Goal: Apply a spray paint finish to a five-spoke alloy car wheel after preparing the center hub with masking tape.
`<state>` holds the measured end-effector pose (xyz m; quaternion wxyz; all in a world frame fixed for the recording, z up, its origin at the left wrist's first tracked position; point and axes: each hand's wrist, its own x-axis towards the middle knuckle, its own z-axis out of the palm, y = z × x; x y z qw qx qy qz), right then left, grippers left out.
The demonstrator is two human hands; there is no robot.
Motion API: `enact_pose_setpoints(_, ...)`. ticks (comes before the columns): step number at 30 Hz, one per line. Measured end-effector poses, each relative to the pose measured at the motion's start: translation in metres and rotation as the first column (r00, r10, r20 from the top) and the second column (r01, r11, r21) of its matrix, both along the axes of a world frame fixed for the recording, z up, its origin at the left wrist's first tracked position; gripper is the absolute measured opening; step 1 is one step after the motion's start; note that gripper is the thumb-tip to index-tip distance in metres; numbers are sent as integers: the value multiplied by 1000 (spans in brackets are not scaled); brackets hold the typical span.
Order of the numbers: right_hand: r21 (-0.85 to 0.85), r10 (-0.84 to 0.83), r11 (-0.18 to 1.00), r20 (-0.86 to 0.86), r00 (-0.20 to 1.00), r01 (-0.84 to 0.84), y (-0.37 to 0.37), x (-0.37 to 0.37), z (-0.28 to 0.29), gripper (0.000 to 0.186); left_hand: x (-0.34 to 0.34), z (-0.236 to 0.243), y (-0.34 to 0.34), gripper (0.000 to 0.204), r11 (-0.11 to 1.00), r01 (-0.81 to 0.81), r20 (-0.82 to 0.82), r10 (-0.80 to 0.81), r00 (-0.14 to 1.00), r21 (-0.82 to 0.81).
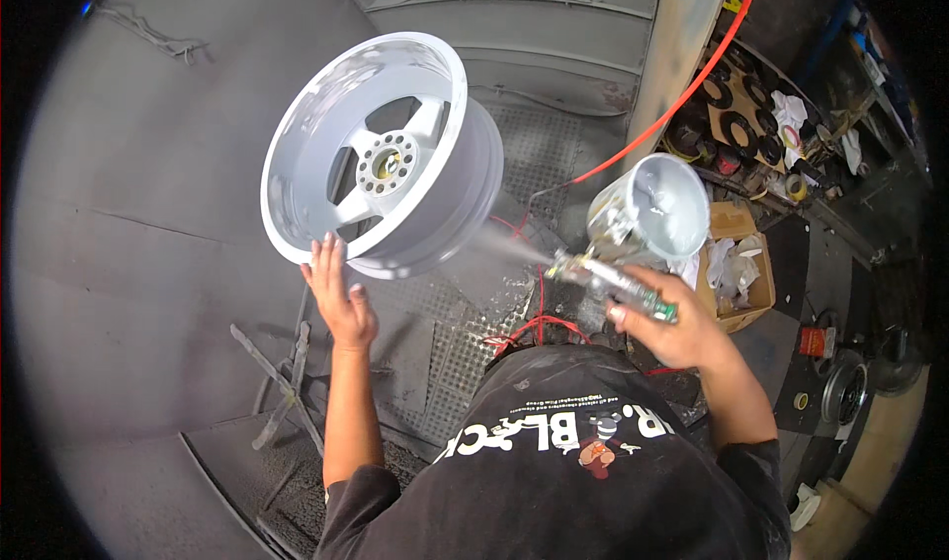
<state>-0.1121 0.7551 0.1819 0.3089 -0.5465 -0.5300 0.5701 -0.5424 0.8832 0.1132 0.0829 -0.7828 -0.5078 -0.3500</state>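
Note:
A silvery-white car wheel rim (450,179) is tilted in front of me, its open barrel toward the left and its spokes and bolt holes showing inside. My left hand (339,295) has its fingers stretched out against the lower left edge of the rim. On the right, my right hand (672,315) is closed round the handle of a spray gun (611,278). A large, paint-smeared cup (670,204) sits on the gun. From the nozzle a pale mist fans out toward the rim's outer side. What supports the rim is mostly hidden.
A red hose (682,95) hangs down at the upper right, with more red line near my body. A cardboard box (748,273) of crumpled paper stands right of the gun, below a cluttered shelf (732,170). A crossed metal stand (287,387) is at lower left. Grey walls surround the left side.

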Motion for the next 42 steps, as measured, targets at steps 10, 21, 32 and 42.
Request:
enact_pose_setpoints(10, 274, -333, 916, 114, 936, 293, 10, 38, 2, 42, -89, -46, 20, 62, 952, -283, 320, 306, 897, -118)
enact_pose_setpoints(21, -68, 167, 975, -408, 898, -213, -19, 24, 24, 42, 58, -226, -182, 77, -36, 203, 170, 414, 894, -979)
enact_pose_setpoints(32, 316, -291, 898, -98, 952, 307, 40, 61, 7, 42, 73, -242, -246, 62, -138, 383, 324, 324, 889, -913)
enact_pose_setpoints(42, -71, 204, 964, -417, 885, -256, 12, 72, 1, 47, 113, -180, -254, 61, -31, -115, -119, 314, 942, -993)
